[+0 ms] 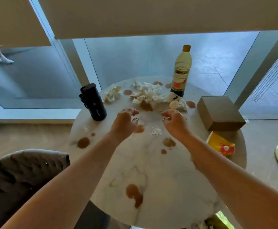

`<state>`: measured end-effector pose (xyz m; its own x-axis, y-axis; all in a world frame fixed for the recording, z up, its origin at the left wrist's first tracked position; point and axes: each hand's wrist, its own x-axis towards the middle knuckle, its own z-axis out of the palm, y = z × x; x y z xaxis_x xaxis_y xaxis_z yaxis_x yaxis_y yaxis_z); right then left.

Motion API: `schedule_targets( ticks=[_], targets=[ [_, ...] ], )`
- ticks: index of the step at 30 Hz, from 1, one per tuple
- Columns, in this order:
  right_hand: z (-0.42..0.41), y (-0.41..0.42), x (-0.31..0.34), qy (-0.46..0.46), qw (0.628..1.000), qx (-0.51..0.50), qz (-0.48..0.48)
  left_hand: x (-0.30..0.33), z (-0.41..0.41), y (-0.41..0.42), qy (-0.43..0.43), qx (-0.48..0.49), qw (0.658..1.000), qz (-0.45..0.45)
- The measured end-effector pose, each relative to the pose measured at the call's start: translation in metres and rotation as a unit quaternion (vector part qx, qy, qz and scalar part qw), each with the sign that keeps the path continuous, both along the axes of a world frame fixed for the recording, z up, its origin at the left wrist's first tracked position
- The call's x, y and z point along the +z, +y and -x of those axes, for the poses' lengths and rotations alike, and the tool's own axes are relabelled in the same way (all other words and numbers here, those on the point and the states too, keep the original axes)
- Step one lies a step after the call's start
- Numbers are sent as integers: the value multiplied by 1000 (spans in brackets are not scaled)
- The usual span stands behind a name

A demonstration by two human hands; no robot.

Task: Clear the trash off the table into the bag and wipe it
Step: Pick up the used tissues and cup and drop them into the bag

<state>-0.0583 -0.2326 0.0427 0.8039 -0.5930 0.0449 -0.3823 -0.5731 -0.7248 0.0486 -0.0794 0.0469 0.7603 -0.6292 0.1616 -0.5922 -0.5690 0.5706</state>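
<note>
At the far left a grey chair (19, 176) stood beside the round marble table (159, 176). A black flask (93, 101) stood upright near the table's left rim, with brown spills (83, 142) on the marble below it, nearer the camera. Just right of the flask lay a crumpled tissue (111, 94), apart from the bigger heap of tissues (149, 93) at the table's far middle.

The left hand (126, 120) hovered over the middle of the table, palm down, fingers loosely curled and spread, holding nothing. A brown patch (139, 129) lay just beside it, and a small scatter of white crumbs (155, 131) lay between the two wrists. A large brown spill (135, 195) marked the near part of the table.

The right hand (174, 120) hovered level with the left, fingers curled, the thumb and forefinger pinching what looked like a small white scrap; what it was could not be told. Another tissue wad (178, 104) lay just beyond it.

A bottle (181, 71) with an orange cap stood upright at the far edge, touching the heap of tissues at its foot. Further right a closed cardboard box (221, 113) sat on the right rim, and nearer the camera a yellow and red packet (221, 145) lay flat at the edge. No bag could be made out.
</note>
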Motion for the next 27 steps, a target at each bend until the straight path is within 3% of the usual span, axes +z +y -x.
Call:
schedule_targets(
  ticks=[15, 27],
  targets=[
    [-113, -38, 10, 92, 986, -9, 139, -30, -138, -44, -30, -42, 997, -52],
    [-174, -121, -63, 202, 965, 58, 155, -95, -187, -118, 1, -10, 992, -126]
  ],
)
